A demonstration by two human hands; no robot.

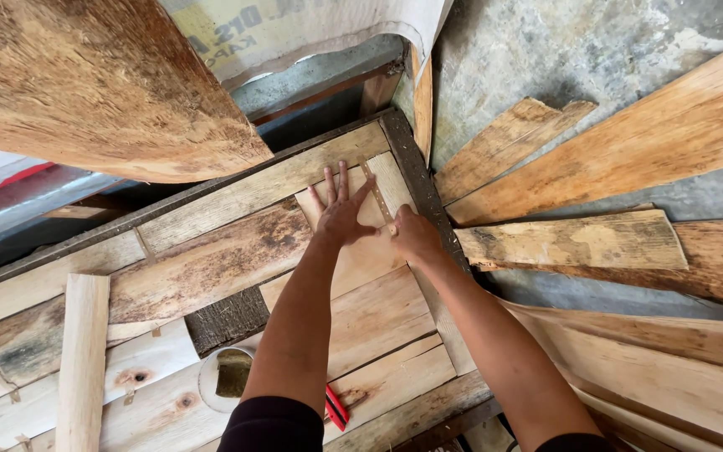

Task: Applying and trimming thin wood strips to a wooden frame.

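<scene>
flat down, the left hand spreads open fingers on the ruler; the right hand curls closed at its lower end.

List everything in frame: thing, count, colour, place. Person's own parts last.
Workbench top: one, patchwork of pale and weathered brown boards, centre and left.
Ruler: one, wooden, lying on the pale board near the bench's far corner, under the hands.
Loose planks: several, tan, on the grey concrete floor at right.
Large slab: one, rough brown, upper left.
Stick: one, pale, lying on the bench at lower left.
Round container: one, white rim, dark contents, near bench front.
Red object: one, partly hidden by the left arm; kind unclear.
Printed sack: one, whitish, top centre.
Left hand: flat, fingers spread, pressing on the ruler.
Right hand: closed, at the ruler's near end; anything held is hidden.
</scene>
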